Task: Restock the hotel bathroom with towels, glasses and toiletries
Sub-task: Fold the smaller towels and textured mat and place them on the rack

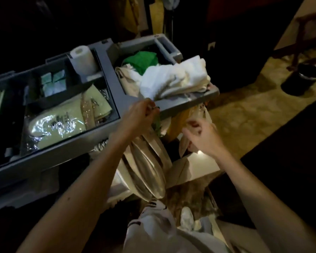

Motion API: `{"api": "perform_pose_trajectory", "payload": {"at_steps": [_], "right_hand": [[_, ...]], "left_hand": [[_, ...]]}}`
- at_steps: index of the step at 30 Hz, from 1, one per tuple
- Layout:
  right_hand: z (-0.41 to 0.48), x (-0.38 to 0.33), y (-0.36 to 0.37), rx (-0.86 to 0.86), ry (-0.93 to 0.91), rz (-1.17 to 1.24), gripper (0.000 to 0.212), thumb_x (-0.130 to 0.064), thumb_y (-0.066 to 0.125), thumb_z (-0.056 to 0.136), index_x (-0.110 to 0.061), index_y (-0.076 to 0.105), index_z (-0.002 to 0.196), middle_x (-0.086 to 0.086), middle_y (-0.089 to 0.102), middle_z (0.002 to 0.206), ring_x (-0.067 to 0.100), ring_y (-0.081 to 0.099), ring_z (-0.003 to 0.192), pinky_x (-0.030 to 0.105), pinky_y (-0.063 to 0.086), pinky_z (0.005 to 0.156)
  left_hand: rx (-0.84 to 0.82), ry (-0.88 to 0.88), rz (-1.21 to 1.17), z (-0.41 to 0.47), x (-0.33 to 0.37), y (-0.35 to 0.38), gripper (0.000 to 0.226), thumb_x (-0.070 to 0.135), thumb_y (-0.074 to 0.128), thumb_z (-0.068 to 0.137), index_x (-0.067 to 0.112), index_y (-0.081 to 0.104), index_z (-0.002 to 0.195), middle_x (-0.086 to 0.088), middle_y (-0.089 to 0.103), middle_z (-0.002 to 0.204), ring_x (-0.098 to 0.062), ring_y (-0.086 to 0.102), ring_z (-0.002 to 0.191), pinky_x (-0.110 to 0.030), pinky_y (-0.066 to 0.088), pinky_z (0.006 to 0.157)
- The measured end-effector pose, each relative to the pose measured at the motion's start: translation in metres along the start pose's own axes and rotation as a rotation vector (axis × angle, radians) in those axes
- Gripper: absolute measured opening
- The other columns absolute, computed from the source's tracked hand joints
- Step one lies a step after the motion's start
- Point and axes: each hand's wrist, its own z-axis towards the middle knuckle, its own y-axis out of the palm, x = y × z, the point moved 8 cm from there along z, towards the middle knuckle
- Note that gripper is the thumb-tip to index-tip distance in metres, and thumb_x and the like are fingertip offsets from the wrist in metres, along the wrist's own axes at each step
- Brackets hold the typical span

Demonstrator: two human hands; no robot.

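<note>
Nearest me, below both hands, a white shoe (187,217) stood on the floor. Both bare forearms reached up and away from me, converging toward the cart (181,102). A clear bag (146,167) hung under the left hand (140,115), its long axis running from that hand down toward me. That hand sat at the cart rim, knuckles up, fingers curled tight and pinching what looked like the bag's top edge. The right hand (203,137), just beside it and slightly nearer, had its fingers half curled round a thin pale bag (203,112) hanging off the cart's corner.

Just beyond the left hand a white towel (173,79) lay crumpled over the rim. Its long axis ran from that hand up and to the right, with one end drooping toward the fingertips. A green cloth (140,61) lay past it. Left of the left hand lay wrapped slippers (55,125), and farther off a paper roll (82,59) stood upright. Far right of the right hand sat a dark bin (299,79).
</note>
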Motion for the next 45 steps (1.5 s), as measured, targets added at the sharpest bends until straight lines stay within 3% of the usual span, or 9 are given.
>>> {"api": "perform_pose_trajectory", "payload": {"at_steps": [7, 10, 14, 17, 20, 23, 31, 36, 45], "right_hand": [[0.128, -0.043, -0.034, 0.148, -0.12, -0.1, 0.03, -0.035, 0.06, 0.094, -0.017, 0.062, 0.118, 0.004, 0.06, 0.118, 0.02, 0.056, 0.107, 0.037, 0.049, 0.089], [0.168, -0.045, -0.031, 0.178, -0.075, -0.174, 0.034, -0.035, 0.054, 0.097, -0.016, 0.058, 0.125, 0.005, 0.053, 0.131, 0.021, 0.05, 0.118, 0.032, 0.038, 0.094], [0.207, -0.032, -0.018, 0.142, 0.008, -0.122, 0.049, -0.05, 0.051, 0.096, -0.021, 0.05, 0.135, 0.005, 0.05, 0.137, 0.022, 0.051, 0.123, 0.043, 0.045, 0.1], [0.22, -0.019, -0.012, 0.143, 0.079, -0.145, 0.057, -0.058, 0.05, 0.092, -0.02, 0.05, 0.134, 0.007, 0.054, 0.134, 0.026, 0.051, 0.122, 0.05, 0.047, 0.098], [0.228, -0.009, -0.009, 0.154, 0.127, -0.178, 0.048, -0.053, 0.054, 0.093, -0.018, 0.058, 0.125, 0.006, 0.056, 0.127, 0.024, 0.053, 0.112, 0.046, 0.048, 0.093], [0.232, -0.006, -0.011, 0.164, 0.145, -0.129, 0.022, -0.037, 0.058, 0.096, -0.018, 0.064, 0.104, 0.002, 0.055, 0.113, 0.02, 0.052, 0.101, 0.038, 0.046, 0.084], [0.228, 0.01, -0.007, 0.205, 0.371, 0.105, 0.04, -0.031, 0.066, 0.091, -0.01, 0.057, 0.124, 0.006, 0.06, 0.116, 0.016, 0.061, 0.092, 0.033, 0.056, 0.077], [0.214, -0.027, -0.025, 0.324, 0.186, 0.258, 0.005, -0.027, 0.062, 0.095, -0.023, 0.065, 0.093, -0.001, 0.067, 0.088, 0.014, 0.064, 0.081, 0.034, 0.054, 0.072], [0.163, -0.114, -0.061, 0.381, -0.217, 0.413, 0.013, -0.017, 0.063, 0.094, -0.021, 0.07, 0.104, -0.015, 0.066, 0.091, -0.005, 0.061, 0.085, 0.015, 0.048, 0.071]], "left_hand": [[0.027, -0.194, -0.076, 0.122, -0.042, -0.015, 0.03, 0.036, 0.058, 0.098, 0.013, 0.062, 0.117, -0.004, 0.066, 0.107, -0.02, 0.062, 0.085, -0.027, 0.046, 0.066], [-0.004, -0.265, -0.091, 0.168, -0.065, -0.011, 0.035, 0.034, 0.059, 0.098, 0.007, 0.064, 0.119, -0.01, 0.067, 0.114, -0.026, 0.063, 0.095, -0.031, 0.048, 0.078], [-0.02, -0.351, -0.131, 0.211, -0.09, 0.003, 0.031, 0.032, 0.059, 0.098, 0.018, 0.053, 0.07, -0.012, 0.055, 0.087, -0.019, 0.053, 0.073, -0.03, 0.038, 0.071], [-0.026, -0.392, -0.22, 0.23, -0.104, 0.019, 0.034, 0.037, 0.059, 0.097, 0.009, 0.059, 0.078, -0.012, 0.056, 0.075, -0.023, 0.053, 0.065, -0.032, 0.044, 0.064], [-0.028, -0.391, -0.234, 0.242, -0.112, 0.03, 0.037, 0.034, 0.057, 0.098, 0.005, 0.066, 0.078, -0.014, 0.058, 0.073, -0.023, 0.055, 0.069, -0.033, 0.042, 0.066], [0.026, -0.379, -0.264, 0.25, -0.116, 0.032, 0.045, 0.023, 0.057, 0.098, 0.011, 0.044, 0.057, -0.007, 0.04, 0.054, -0.018, 0.038, 0.053, -0.034, 0.033, 0.062], [0.066, -0.313, -0.407, 0.241, -0.098, 0.018, 0.021, 0.024, 0.039, 0.106, 0.008, 0.047, 0.094, -0.002, 0.049, 0.083, -0.018, 0.046, 0.078, -0.03, 0.032, 0.074], [0.129, -0.207, -0.455, 0.227, -0.061, -0.017, 0.026, 0.031, 0.034, 0.108, 0.01, 0.051, 0.107, -0.006, 0.053, 0.097, -0.019, 0.049, 0.089, -0.034, 0.038, 0.079], [0.369, 0.095, -0.67, 0.162, 0.052, -0.136, 0.027, 0.033, 0.037, 0.107, 0.011, 0.049, 0.097, -0.007, 0.049, 0.09, -0.016, 0.048, 0.08, -0.027, 0.042, 0.069]]}}
